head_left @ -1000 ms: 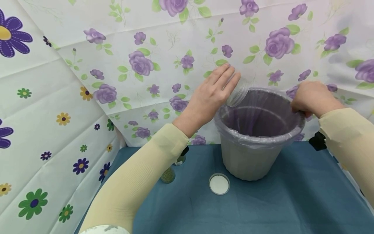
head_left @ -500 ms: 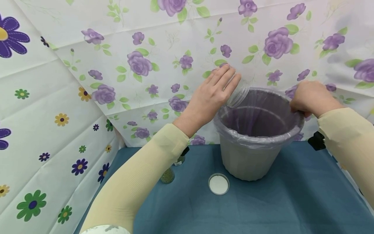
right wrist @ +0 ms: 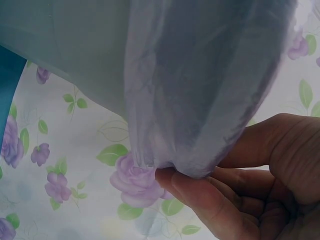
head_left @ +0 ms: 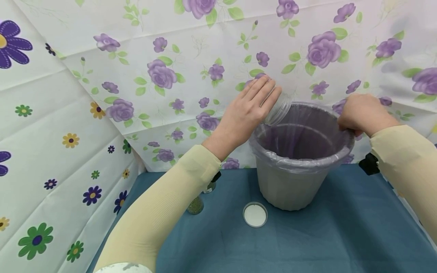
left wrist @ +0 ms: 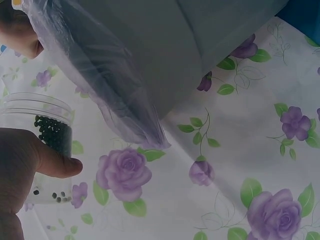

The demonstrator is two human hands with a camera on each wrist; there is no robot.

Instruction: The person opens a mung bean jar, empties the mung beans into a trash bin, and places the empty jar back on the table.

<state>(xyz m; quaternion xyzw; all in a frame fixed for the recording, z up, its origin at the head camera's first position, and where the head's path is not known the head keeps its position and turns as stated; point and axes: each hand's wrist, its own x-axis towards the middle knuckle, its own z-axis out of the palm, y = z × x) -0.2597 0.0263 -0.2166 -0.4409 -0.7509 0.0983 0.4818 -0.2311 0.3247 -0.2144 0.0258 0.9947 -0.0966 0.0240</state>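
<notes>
The jar (head_left: 279,110) looks clear glossy plastic, the liner (head_left: 295,164) crinkled film, the bucket (head_left: 290,190) matt.

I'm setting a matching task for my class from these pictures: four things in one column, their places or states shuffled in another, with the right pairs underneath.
Column one
1. Clear jar
2. Right hand
3. Grey bin
4. Round white item

Column two
A. Gripping at the edge of the purple liner
B. Lying on the blue cloth, held by nobody
C. Held by the left hand, dark pellets inside
D. Covered with thin plastic inside and over its rim

Right pairs: 1-C, 2-A, 3-D, 4-B
</notes>
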